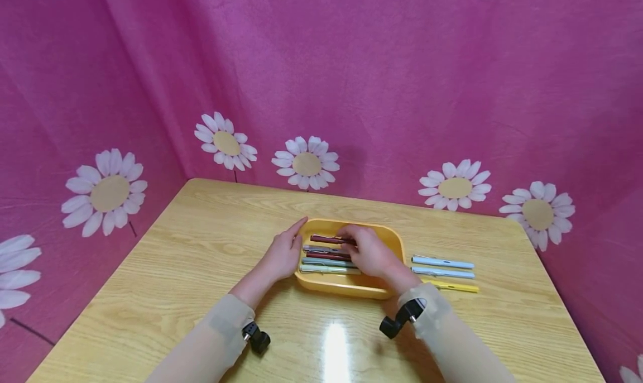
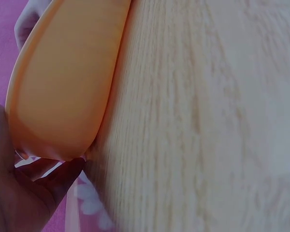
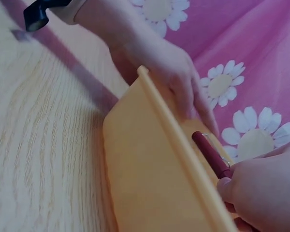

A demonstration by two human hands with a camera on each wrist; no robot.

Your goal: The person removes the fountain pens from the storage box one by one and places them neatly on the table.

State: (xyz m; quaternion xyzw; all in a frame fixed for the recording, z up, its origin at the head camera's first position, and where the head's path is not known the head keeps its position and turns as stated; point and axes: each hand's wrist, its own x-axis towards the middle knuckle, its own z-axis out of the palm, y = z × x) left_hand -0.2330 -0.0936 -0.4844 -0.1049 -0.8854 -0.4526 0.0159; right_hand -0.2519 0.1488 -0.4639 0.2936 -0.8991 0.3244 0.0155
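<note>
Between the fingers of the right hand (image 1: 369,252), just inside the far side of a shallow yellow-orange tray with rounded corners (image 1: 344,289), is a slim dark red pen with a metal clip (image 1: 324,239). The thumb and fingers pinch it, and its clip end points left out of the grasp, toward the left hand (image 1: 283,254). The left hand grips the tray's left end, its thumb at the rim and its fingers along the outer wall. Left of the right fingers and nearer the person, more clipped pens lie side by side in the tray: a grey pen (image 1: 317,250), a second dark red pen (image 1: 326,257), a blue-green pen (image 1: 326,262) and a pale green pen (image 1: 329,270). To the right of the right fingers, outside the tray, one pale blue pen (image 1: 442,262) lies beyond another pale blue pen (image 1: 442,273), and a bright yellow pen (image 1: 454,287) rests nearest the person, partly behind the right forearm. Under everything is a light wood-grain table (image 1: 502,321). Beyond both hands' fingers hangs a magenta cloth printed with white daisies (image 1: 382,92). Behind the fingers, each wrist bears a small black camera mount (image 1: 402,317) over a beige sleeve (image 1: 452,338)
</note>
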